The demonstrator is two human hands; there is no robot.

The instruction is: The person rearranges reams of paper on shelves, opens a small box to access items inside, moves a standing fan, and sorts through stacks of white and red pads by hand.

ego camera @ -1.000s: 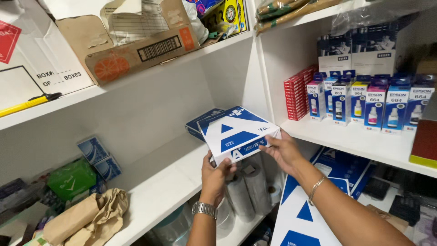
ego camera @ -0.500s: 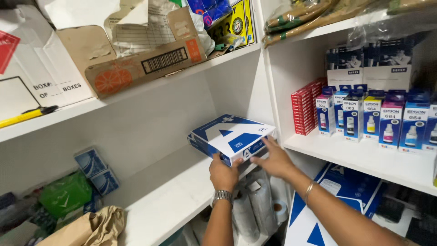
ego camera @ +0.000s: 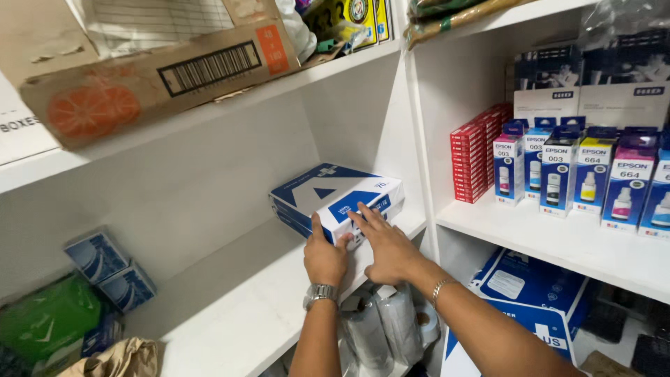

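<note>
Both hands flat against the near end of a blue-and-white paper ream [ego camera: 335, 197], which lies on the white shelf [ego camera: 237, 307] on top of another ream [ego camera: 289, 216] of the same kind, back in the corner. Left hand [ego camera: 324, 258]: fingers together, pressed to the ream's near end, thumb up its side; not wrapped round it. Right hand [ego camera: 387, 248]: fingers spread wide, tips on the end face and top edge just ahead of them, palm behind. Neither hand grips; both push.

Step in hand, judged from the pose: seating the ream on the stack, pushing it away from the fingers toward the back wall. The ream sits slightly skewed to the one below, its near corner overhanging. Next move would call for an even push from both palms to square it, then lifting the fingers clear.

Beyond the right fingers, past the divider: ink bottle boxes [ego camera: 593, 183] and a red box stack [ego camera: 478, 153]. Below the wrists: wrapped rolls [ego camera: 380, 324].
</note>
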